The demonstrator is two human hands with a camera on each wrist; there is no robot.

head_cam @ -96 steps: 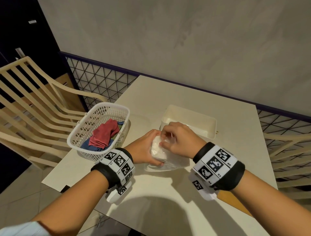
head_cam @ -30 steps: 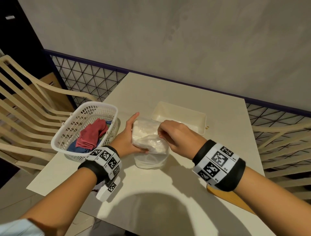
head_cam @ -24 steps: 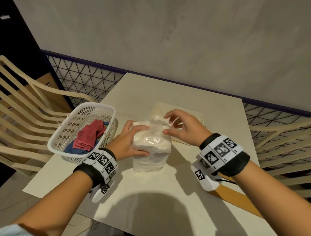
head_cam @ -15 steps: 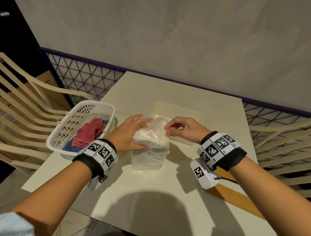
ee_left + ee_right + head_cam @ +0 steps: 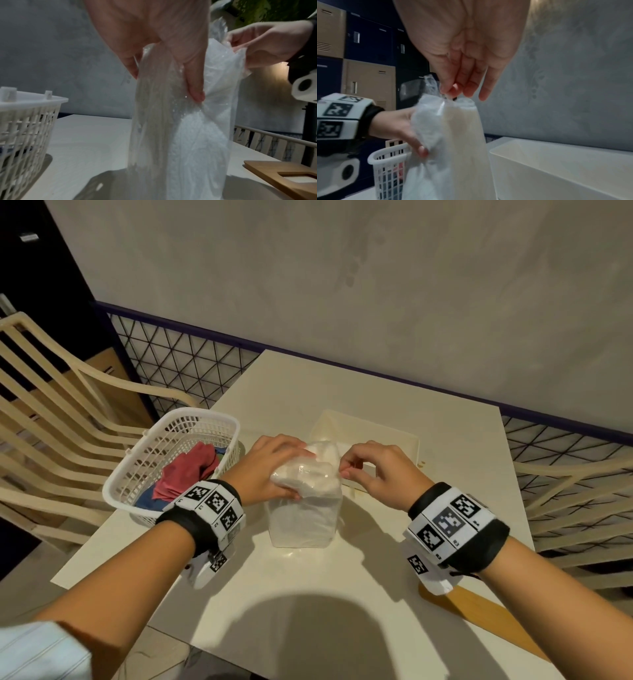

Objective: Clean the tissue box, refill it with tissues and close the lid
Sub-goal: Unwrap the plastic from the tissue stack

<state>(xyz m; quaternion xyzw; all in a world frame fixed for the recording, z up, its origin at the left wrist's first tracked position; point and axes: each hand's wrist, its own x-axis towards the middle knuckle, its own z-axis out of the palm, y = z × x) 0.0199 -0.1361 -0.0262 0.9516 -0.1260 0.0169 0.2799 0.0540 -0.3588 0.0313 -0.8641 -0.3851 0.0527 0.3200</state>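
A clear plastic pack of white tissues (image 5: 305, 501) (image 5: 185, 132) (image 5: 452, 146) stands upright on the cream table (image 5: 308, 594). My left hand (image 5: 274, 467) (image 5: 164, 54) grips the pack's top from the left, thumb and fingers curled round it. My right hand (image 5: 373, 470) (image 5: 458, 86) pinches the plastic wrap at the pack's upper right edge. Behind the pack lies the open cream tissue box (image 5: 380, 436) (image 5: 559, 166), empty inside as far as shows. Its wooden lid (image 5: 486, 618) (image 5: 288, 177) with a slot rests on the table at the near right.
A white plastic basket (image 5: 171, 460) (image 5: 24, 129) holding red and blue cloths sits at the table's left. Cream slatted chairs (image 5: 51, 419) stand on both sides. A grey wall and a wire-mesh panel run behind the table.
The tissue pack went from lying in my hands to standing upright on the table. My left hand shifted onto its top, and my right hand came in to pinch the wrap's edge.
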